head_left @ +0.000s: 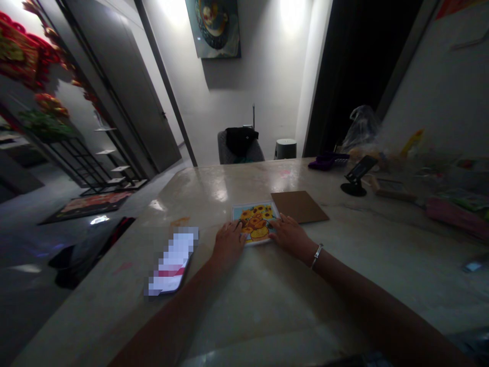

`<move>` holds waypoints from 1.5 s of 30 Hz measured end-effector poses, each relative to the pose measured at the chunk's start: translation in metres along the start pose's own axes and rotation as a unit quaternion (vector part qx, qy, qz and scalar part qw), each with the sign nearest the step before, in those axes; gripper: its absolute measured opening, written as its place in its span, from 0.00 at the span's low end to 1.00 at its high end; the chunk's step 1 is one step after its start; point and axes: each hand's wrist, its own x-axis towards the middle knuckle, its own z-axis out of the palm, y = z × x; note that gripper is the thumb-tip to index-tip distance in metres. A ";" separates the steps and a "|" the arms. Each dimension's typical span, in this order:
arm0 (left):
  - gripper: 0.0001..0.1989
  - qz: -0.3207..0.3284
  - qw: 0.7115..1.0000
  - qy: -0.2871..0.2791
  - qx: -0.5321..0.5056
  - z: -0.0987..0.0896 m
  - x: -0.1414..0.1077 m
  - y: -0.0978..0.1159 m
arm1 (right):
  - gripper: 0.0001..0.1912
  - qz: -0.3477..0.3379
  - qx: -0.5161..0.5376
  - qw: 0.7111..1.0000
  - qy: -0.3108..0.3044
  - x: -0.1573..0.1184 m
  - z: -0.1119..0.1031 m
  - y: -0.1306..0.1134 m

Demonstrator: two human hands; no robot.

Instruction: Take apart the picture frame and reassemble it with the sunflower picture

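A sunflower picture [260,233] with a white border lies flat on the pale, glossy table [244,306]. My left hand [229,240] rests on its left edge with the fingers spread. On the right edge lies my right hand [292,235], its fingers also apart and lying flat; a silver bracelet [317,256] circles that wrist. Neither hand is closed around anything. Behind my right hand, a brown square board [300,206] lies beside the picture, close to its upper right corner.
A phone-like object [173,262], its screen blurred out, lies left of my left hand. Farther right stand a black phone stand [357,178], a wooden frame [392,187] and a purple item [327,161]. Beyond the table's far edge is a chair [222,147] with black cloth.
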 end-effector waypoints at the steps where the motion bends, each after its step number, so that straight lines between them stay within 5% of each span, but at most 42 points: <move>1: 0.20 0.002 1.000 0.000 0.001 0.001 0.000 0.000 | 0.21 0.000 0.004 1.000 0.000 -0.001 -0.001 -0.002; 14: 0.25 -0.010 0.998 -0.024 0.050 0.002 -0.002 0.001 | 0.22 0.004 -0.015 1.000 -0.020 -0.001 -0.006 -0.007; 19: 0.25 -0.015 0.998 -0.034 0.046 0.004 -0.002 0.002 | 0.19 -0.043 0.002 0.998 -0.040 -0.003 -0.005 -0.008; 26: 0.26 -0.003 0.998 -0.035 0.048 0.005 -0.001 0.003 | 0.26 -0.006 0.046 0.997 -0.056 -0.001 -0.009 -0.012; 45: 0.26 -0.003 0.998 -0.037 0.043 0.009 -0.001 0.001 | 0.24 -0.004 0.050 0.996 -0.074 0.007 -0.016 -0.009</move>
